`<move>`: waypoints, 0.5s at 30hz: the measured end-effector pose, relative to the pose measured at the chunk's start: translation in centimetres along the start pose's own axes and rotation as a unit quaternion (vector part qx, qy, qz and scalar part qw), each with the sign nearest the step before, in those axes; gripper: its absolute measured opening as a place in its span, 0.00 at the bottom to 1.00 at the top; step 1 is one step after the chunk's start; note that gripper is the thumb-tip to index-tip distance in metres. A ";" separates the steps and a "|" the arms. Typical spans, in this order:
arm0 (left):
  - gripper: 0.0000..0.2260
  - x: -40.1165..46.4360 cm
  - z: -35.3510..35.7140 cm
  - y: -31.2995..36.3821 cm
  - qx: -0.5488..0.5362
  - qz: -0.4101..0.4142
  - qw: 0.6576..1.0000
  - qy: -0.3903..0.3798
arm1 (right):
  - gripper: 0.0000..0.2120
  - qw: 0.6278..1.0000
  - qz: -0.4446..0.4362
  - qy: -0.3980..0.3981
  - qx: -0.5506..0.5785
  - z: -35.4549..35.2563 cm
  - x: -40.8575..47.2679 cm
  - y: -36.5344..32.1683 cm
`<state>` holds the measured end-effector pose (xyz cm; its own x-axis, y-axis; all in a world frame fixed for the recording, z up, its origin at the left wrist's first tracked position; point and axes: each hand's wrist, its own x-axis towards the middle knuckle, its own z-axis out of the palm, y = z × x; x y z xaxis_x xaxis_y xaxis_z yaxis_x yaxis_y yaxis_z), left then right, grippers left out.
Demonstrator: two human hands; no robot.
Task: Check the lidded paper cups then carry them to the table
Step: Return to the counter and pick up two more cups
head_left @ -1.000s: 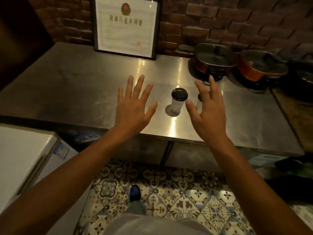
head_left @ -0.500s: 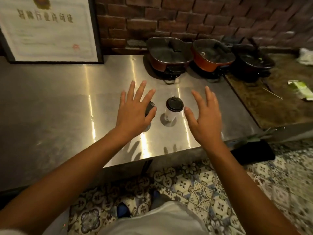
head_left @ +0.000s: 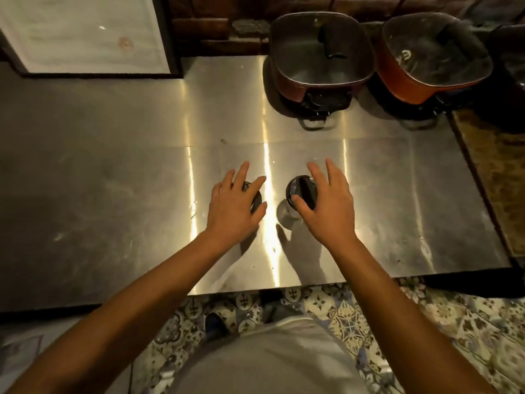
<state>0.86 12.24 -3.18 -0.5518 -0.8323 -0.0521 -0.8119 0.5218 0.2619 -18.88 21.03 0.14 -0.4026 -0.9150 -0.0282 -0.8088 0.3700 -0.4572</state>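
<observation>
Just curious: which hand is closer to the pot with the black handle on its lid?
The right hand. It is over a cup in front of the pot; the left hand is farther left, over the other cup.

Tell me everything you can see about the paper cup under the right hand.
The right cup stands upright on the steel counter, seen almost straight from above, so mostly its round, glossy black lid shows; a sliver of pale wall appears below the lid. The lid is on. The right hand spreads over it, thumb tip lying on the lid's near edge, fingers reaching past its far side. Whether the fingers touch the cup cannot be told.
</observation>
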 end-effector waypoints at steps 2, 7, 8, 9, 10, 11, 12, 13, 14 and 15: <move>0.26 0.2 0.6 0.1 0.005 -0.021 0.999 -0.026 | 0.37 0.998 -0.018 -0.066 -0.015 1.3 1.3 1.0; 0.24 0.4 0.6 0.6 0.017 -0.048 0.998 -0.033 | 0.43 0.993 -0.019 -0.120 -0.001 2.2 1.8 2.4; 0.24 0.5 0.4 0.9 0.022 -0.057 0.997 -0.037 | 0.43 0.993 -0.023 -0.119 -0.002 2.2 1.9 2.5; 0.23 0.7 0.3 1.0 0.016 -0.069 0.997 -0.037 | 0.43 0.992 -0.026 -0.123 -0.005 2.2 2.2 2.5; 0.23 0.8 0.3 1.1 0.008 -0.073 0.997 -0.040 | 0.42 0.992 -0.024 -0.125 -0.003 2.2 2.2 2.5; 0.23 0.7 0.1 1.2 0.007 -0.079 0.996 -0.037 | 0.42 0.992 -0.028 -0.123 0.003 2.1 2.2 2.3; 0.23 0.5 -0.3 1.3 0.000 -0.090 0.995 -0.031 | 0.42 0.992 -0.028 -0.122 0.012 1.9 2.4 2.1; 0.24 0.6 -0.6 1.3 -0.010 -0.096 0.995 -0.028 | 0.41 0.992 -0.018 -0.119 0.027 1.8 2.5 2.1; 0.24 -0.3 -1.2 0.8 -0.017 -0.111 0.994 -0.012 | 0.41 0.992 -0.027 -0.116 0.041 1.8 2.2 1.2; 0.24 -1.2 -1.9 0.5 -0.022 -0.122 0.992 0.007 | 0.40 0.992 -0.034 -0.111 0.056 1.6 2.2 0.7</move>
<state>1.46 13.14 -1.11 -0.3365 -0.9358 -0.1051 -0.9118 0.2959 0.2847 -19.59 19.02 -1.68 -0.2334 -0.9549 -0.1834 -0.7732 0.2966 -0.5605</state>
